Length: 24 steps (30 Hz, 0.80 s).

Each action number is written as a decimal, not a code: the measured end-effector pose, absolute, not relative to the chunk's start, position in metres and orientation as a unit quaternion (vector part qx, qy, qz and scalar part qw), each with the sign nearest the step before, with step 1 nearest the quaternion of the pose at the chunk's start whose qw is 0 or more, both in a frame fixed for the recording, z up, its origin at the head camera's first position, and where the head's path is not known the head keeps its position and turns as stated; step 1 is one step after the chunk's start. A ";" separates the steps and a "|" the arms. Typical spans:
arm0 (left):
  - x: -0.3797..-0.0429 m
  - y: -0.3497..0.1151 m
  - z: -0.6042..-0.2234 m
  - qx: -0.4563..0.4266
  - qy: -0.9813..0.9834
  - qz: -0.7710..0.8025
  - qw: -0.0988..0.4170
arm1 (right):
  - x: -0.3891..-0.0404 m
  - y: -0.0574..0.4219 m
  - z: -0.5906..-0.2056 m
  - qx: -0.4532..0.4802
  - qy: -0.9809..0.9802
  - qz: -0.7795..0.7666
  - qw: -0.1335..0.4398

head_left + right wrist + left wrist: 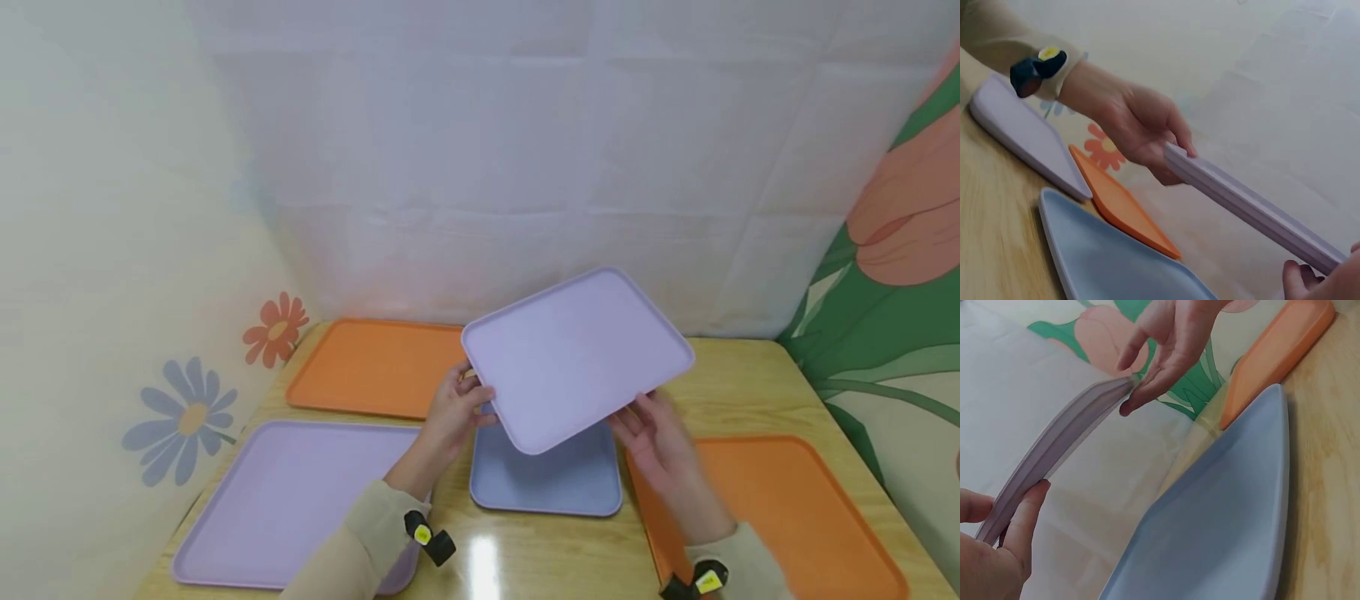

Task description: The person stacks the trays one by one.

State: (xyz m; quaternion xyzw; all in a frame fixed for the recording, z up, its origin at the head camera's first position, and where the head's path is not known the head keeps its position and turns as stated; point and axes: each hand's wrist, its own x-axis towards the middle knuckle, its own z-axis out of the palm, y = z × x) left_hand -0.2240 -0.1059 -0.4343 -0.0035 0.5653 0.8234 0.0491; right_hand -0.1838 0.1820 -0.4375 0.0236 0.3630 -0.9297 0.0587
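The left hand's point(453, 412) thumb lies on the upper side of the raised lilac tray point(577, 358) with its fingers underneath, pinching the rim at the left. The right hand point(656, 437) holds the near edge, its thumb by the rim and fingers beneath (how firmly they press, I cannot tell). The raised tray is tilted in the air, above a blue tray point(547, 479) lying on the wooden table point(735, 383). Each wrist wears a black band point(430, 537) with a yellow patch, over a beige sleeve point(360, 533).

Around the blue tray lie 3 more: another lilac tray point(292, 500) near left, an orange tray point(367, 367) behind it, and a second orange tray point(787, 500) near right, partly under the right forearm. A creased white sheet point(525, 150) hangs behind; painted flowers flank it.
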 end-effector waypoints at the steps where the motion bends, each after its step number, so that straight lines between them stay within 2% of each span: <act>1: -0.224 -0.105 -0.435 -0.002 0.563 0.825 0.047 | -0.184 0.179 -0.438 0.022 0.362 -0.930 0.054; 13: -0.216 -0.101 -0.437 0.006 0.559 0.828 0.035 | -0.190 0.164 -0.436 0.074 0.347 -0.935 0.025; 19: -0.213 -0.105 -0.438 -0.006 0.572 0.818 0.057 | -0.194 0.171 -0.435 0.091 0.357 -0.929 0.035; 24: -0.214 -0.120 -0.434 -0.016 0.592 0.801 0.084 | -0.197 0.189 -0.434 0.058 0.387 -0.919 0.046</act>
